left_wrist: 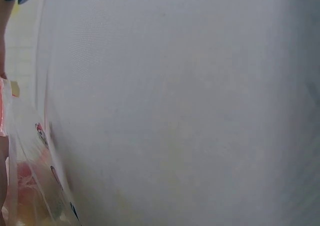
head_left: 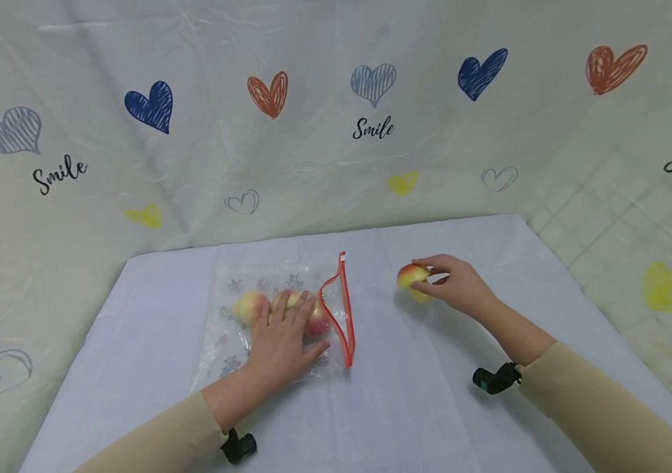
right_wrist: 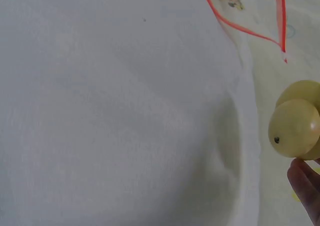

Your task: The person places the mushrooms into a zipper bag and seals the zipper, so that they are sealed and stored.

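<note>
A pear (head_left: 412,274), yellow with a red blush, is held above the table between the thumb and fingers of my right hand (head_left: 460,286). In the right wrist view the pear's (right_wrist: 294,128) narrow yellow end, with a dark spot, faces the camera. My left hand (head_left: 279,348) lies with spread fingers on a clear zip bag (head_left: 217,355), over the fruit inside. A yellow-and-pink fruit (head_left: 249,307) and a redder fruit (head_left: 316,322) show in the bag; the hand partly hides the contents. The bag's red zip edge (head_left: 347,309) gapes toward the right.
A white cloth covers the table (head_left: 395,394). Behind it hangs a pale sheet (head_left: 318,157) printed with hearts and words. Black wrist cameras sit below the left wrist (head_left: 240,447) and right wrist (head_left: 495,379).
</note>
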Motion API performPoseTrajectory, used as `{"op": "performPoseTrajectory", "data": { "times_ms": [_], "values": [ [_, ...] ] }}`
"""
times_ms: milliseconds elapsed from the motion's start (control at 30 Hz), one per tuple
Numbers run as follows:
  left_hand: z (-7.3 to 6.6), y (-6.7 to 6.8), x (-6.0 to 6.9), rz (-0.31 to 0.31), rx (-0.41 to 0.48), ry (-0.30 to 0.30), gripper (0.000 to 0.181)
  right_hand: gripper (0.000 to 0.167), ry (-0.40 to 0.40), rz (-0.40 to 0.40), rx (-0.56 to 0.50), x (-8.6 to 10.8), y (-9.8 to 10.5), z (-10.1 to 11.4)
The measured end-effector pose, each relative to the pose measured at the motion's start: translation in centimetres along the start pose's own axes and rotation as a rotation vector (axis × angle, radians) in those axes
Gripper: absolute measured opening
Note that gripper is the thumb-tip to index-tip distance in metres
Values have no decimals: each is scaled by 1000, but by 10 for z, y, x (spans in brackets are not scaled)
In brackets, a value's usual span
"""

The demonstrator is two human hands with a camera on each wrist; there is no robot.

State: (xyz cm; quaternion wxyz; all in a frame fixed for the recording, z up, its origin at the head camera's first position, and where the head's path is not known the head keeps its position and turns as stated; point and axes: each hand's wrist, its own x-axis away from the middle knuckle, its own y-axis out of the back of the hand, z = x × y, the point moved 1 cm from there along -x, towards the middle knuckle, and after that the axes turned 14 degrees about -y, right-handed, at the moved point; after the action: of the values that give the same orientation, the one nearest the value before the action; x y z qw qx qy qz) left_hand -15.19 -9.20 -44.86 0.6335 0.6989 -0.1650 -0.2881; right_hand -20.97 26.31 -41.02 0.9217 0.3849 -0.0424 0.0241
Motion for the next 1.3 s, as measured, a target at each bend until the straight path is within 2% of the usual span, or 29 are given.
{"op": "performPoseTrajectory", "data": {
  "times_ms": [200, 400, 600, 733, 933, 1300],
  "values": [
    [0, 1, -1, 19, -7, 9, 90, 51, 133, 75, -10, 6, -22, 23],
    [1, 1, -1, 31, -1, 21, 91, 49, 203, 209, 12, 9, -48, 45],
    [0, 0, -1, 29, -7, 17, 92, 45, 272, 288, 91, 6, -68, 58],
    [0, 1, -2, 28, -22, 7, 92, 44, 307, 308, 136, 4, -77, 64],
    [-1, 1, -2, 35, -30, 3, 91, 45, 302, 320, 198, 0, -85, 71],
    [-2, 3, -2, 44, -10, 12, 91, 45, 351, 333, 234, -3, -88, 72]
  ]
}}
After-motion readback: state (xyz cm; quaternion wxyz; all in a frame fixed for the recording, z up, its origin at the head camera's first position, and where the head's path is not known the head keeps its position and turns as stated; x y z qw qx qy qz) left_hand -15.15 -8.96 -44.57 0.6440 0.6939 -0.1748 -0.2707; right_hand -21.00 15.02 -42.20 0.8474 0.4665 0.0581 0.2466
